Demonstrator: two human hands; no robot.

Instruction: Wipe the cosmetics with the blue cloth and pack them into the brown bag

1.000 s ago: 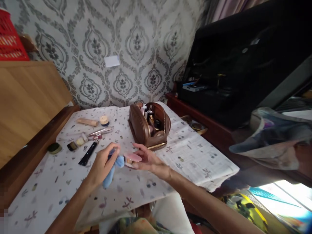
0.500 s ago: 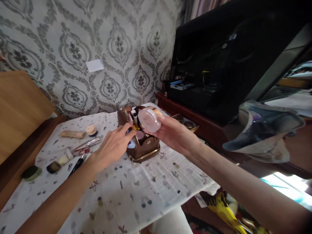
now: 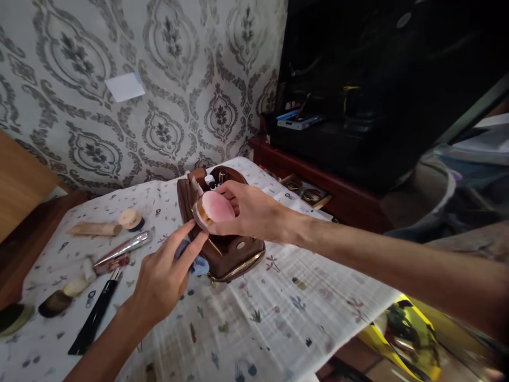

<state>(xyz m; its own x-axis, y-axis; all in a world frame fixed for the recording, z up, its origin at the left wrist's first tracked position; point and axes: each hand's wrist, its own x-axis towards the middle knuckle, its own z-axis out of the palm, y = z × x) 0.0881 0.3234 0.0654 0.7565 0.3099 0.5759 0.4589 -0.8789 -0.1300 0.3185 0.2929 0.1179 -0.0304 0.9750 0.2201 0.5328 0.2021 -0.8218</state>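
My right hand (image 3: 248,212) grips a round pink compact (image 3: 213,208) with a gold rim and holds it over the open brown cosmetic bag (image 3: 234,252) on the table. My left hand (image 3: 163,281) is closed around a blue cloth (image 3: 198,265) next to the bag's front left side, with its thumb and forefinger reaching up to the compact's lower edge. Inside the bag I can see small bottles and tubes (image 3: 210,182).
A patterned paper sheet (image 3: 278,318) covers the table. To the left lie a silver tube (image 3: 124,248), a black tube (image 3: 94,317), a beige tube (image 3: 94,229), a small round jar (image 3: 131,219) and other small cosmetics. A dark wooden shelf (image 3: 318,175) with black equipment stands at the right.
My right hand has lowered the compact from above the bag towards its opening and turned its pink face to me. My left hand drew back to the bag's front with the blue cloth.
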